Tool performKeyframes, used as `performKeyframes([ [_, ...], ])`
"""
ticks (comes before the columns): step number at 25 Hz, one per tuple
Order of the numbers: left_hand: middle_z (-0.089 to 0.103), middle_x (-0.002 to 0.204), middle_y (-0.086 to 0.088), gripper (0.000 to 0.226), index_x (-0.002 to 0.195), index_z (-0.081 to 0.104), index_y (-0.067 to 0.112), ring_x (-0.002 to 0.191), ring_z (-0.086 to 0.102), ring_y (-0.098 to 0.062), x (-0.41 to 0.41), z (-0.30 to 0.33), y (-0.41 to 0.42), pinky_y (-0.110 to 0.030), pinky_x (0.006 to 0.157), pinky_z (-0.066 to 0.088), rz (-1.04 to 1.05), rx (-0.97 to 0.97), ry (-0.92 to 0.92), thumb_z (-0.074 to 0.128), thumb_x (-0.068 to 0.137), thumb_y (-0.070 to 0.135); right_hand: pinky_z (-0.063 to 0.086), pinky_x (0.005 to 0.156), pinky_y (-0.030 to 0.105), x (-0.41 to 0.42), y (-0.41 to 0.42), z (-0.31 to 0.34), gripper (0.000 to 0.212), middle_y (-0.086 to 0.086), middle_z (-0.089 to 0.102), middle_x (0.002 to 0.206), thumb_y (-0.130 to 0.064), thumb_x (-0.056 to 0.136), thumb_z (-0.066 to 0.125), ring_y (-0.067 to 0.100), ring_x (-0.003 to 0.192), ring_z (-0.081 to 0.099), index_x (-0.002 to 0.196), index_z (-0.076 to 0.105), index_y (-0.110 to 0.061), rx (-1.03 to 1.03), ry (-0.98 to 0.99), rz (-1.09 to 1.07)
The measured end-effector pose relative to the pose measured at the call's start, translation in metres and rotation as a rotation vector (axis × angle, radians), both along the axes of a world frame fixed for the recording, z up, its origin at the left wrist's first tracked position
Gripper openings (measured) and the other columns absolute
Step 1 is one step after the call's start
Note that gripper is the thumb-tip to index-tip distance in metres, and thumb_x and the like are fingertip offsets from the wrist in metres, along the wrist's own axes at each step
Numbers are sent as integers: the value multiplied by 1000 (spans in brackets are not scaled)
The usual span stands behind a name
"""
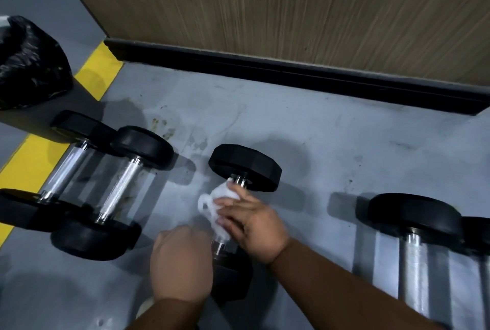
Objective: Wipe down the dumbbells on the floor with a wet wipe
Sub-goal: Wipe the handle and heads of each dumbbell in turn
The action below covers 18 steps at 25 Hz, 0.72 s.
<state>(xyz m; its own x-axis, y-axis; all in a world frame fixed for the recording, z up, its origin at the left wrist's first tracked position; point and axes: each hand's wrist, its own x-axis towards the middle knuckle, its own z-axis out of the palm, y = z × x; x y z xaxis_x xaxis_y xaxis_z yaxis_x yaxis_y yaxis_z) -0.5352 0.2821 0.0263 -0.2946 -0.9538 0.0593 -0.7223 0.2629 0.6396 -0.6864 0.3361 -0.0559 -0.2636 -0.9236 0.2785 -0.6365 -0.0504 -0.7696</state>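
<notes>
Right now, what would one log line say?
right hand: wiping handle with wet wipe | left hand: steadying middle dumbbell | floor

Looked like a gym: black-headed dumbbells (114, 189) lay on grey floor (331, 149) with yellow line marking (99, 71), wood-panel wall (291, 6).

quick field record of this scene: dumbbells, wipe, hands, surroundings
dumbbell being wiped: middle dumbbell, lying on the grey floor
wet wipe: white, wrapped on its chrome handle
right hand: presses the wipe on the handle
left hand: rests at the near end
other dumbbells: two at left, more at right
surroundings: black bag; wooden wall panel
</notes>
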Motion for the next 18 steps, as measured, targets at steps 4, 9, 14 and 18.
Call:
performKeyframes([
  [4, 40, 50, 6, 44, 46, 38, 11, 64, 52, -29, 0, -4, -1, -39, 60, 46, 4, -31, -17, 43, 75, 43, 50, 104, 38, 8, 8, -4, 26, -4, 74, 118, -36, 102, 60, 25, 132, 55, 104, 78, -17, -92, 126, 223],
  [9, 39, 51, 3, 42, 48, 34, 8, 61, 53, -31, 0, -6, -3, -38, 61, 41, 10, -51, -36, 41, 73, 41, 54, 96, 32, -22, -21, 5, 22, -8, 74, 114, -32, 100, 60, 15, 125, 58, 100, 78, -19, -22, 121, 44],
  [14, 56, 65, 6, 39, 46, 35, 16, 62, 54, -28, 0, -7, -2, -36, 62, 38, 18, -31, -9, 42, 73, 43, 45, 109, 30, 4, 7, 2, 23, -11, 71, 123, -32, 105, 58, 21, 131, 55, 111, 76, -20, -62, 148, 294],
  [18, 40, 51, 4, 37, 47, 31, 20, 63, 55, -30, -3, -6, -1, -39, 63, 40, 0, -36, 16, 43, 75, 41, 57, 91, 35, -15, -13, 8, 26, -9, 75, 112, -37, 103, 56, 16, 118, 63, 108, 77, -23, -49, 175, 208],
])
